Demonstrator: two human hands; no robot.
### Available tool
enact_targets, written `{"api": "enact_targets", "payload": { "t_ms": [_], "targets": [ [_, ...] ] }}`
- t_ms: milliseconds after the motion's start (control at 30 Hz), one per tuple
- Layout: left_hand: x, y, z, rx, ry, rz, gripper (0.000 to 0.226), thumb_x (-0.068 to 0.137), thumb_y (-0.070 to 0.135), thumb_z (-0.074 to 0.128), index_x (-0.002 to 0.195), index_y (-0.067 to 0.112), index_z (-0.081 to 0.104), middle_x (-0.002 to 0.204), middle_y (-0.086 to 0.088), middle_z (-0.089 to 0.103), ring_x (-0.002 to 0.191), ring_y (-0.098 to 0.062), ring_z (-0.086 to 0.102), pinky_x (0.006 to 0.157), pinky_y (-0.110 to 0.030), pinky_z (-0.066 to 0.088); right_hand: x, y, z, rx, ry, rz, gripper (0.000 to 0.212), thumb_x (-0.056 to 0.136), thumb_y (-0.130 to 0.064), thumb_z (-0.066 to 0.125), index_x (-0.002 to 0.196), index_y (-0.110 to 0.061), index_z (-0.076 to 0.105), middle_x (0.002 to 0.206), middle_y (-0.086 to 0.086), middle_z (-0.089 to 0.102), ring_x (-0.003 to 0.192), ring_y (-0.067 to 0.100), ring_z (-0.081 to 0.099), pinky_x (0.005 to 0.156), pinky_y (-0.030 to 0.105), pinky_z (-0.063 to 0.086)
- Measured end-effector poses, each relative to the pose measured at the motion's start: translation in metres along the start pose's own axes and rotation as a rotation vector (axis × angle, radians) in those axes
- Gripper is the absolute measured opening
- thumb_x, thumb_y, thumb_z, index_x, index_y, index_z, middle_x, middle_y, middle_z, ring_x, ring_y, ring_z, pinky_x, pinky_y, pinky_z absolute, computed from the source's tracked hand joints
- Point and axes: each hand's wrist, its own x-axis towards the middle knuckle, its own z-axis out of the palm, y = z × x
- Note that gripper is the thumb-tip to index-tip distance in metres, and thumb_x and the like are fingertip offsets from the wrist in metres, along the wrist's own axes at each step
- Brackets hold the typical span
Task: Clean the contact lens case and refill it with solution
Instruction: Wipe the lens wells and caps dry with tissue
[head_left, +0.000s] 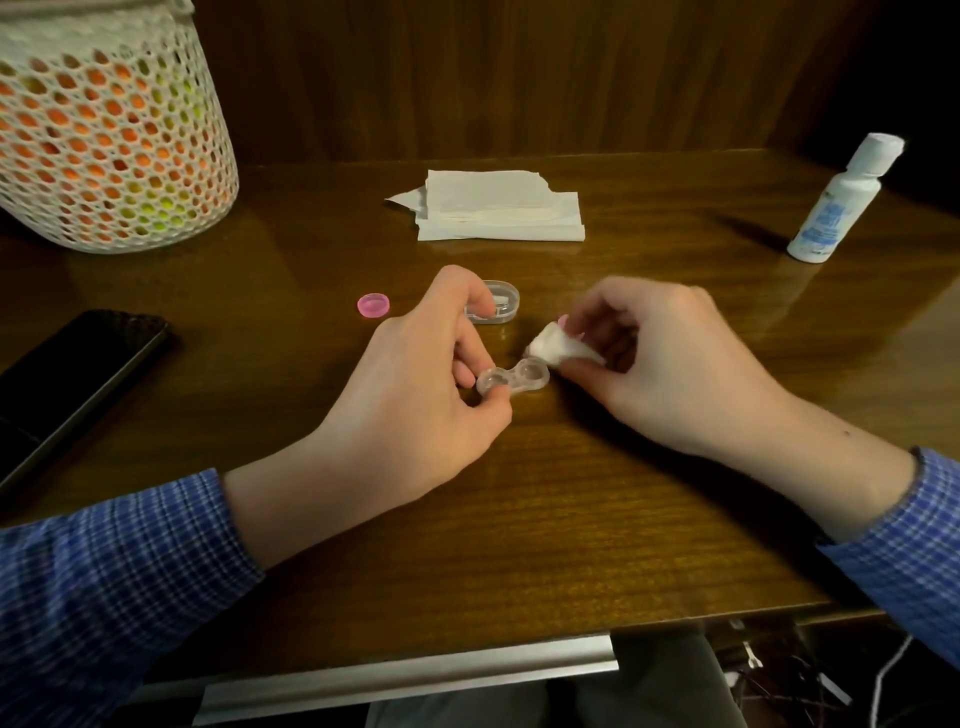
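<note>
Centrally, the left hand (421, 384) pinches the clear plastic two-well contact lens case (513, 381) by its left well, thumb below and fingertips above; the right well juts free toward frame centre, both wells uncapped. Whether the case rests on the wood or sits just above it, cannot tell.

The right hand (670, 364) has fingers curled round a small wad of white tissue (551, 347), its blunt end just beside the case's right well, touching or nearly so. A sliver of pink shows at the fingertips above the wad; too little visible to identify.

Behind the left knuckles, partly hidden: a small clear rounded plastic box (500, 303), flat on the glossy dark brown wooden table (519, 509). Left of that, apart from the hand, a round pink screw cap (373, 305) lies open side up.

Upper centre: a stack of folded white paper tissues (501, 208), bare wood between it and the hands. Upper right: a white plastic solution bottle with blue label (836, 200), upright, cap on, well apart from the right hand, with open tabletop between.

Upper left: a white perforated basket (111, 140) with orange and yellow-green showing through the holes. Left edge: a black phone (72, 374), flat, screen dark, lying diagonally.

The table's near edge runs across the lower frame, below both blue checked sleeves (109, 587), with a metal bar handle (405, 675) under it. Bare wood lies between wrists and that edge.
</note>
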Motion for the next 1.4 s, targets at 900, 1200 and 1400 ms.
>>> {"api": "enact_targets", "payload": {
  "t_ms": [900, 1200, 1400],
  "targets": [
    [0.003, -0.006, -0.012, 0.019, -0.070, 0.067, 0.057, 0.081, 0.016, 0.084, 0.129, 0.017, 0.052, 0.091, 0.011, 0.074, 0.084, -0.003, 0.070, 0.080, -0.023, 0.058, 0.011, -0.007, -0.003, 0.277, -0.197, -0.020, 0.019, 0.083, -0.012, 0.082, 0.093, -0.026, 0.076, 0.087, -0.009, 0.076, 0.082, 0.005, 0.072, 0.079, 0.032, 0.063],
    [-0.001, -0.004, -0.014, 0.109, 0.005, 0.028, 0.046, 0.086, 0.008, 0.075, 0.124, 0.022, 0.054, 0.094, 0.011, 0.067, 0.084, -0.002, 0.067, 0.082, -0.018, 0.055, -0.002, -0.010, 0.000, 0.349, -0.118, 0.148, 0.021, 0.080, -0.013, 0.083, 0.086, -0.030, 0.072, 0.084, -0.011, 0.074, 0.083, 0.000, 0.069, 0.071, 0.022, 0.062],
    [-0.016, 0.000, -0.035, 0.142, 0.181, -0.034, 0.016, 0.087, 0.019, 0.072, 0.092, 0.031, 0.062, 0.086, 0.014, 0.066, 0.072, 0.000, 0.066, 0.057, -0.011, 0.053, -0.013, -0.015, 0.001, 0.383, -0.083, 0.156, 0.021, 0.084, -0.008, 0.080, 0.096, -0.022, 0.071, 0.089, -0.004, 0.074, 0.076, 0.010, 0.073, 0.067, 0.026, 0.063]
  ]
}}
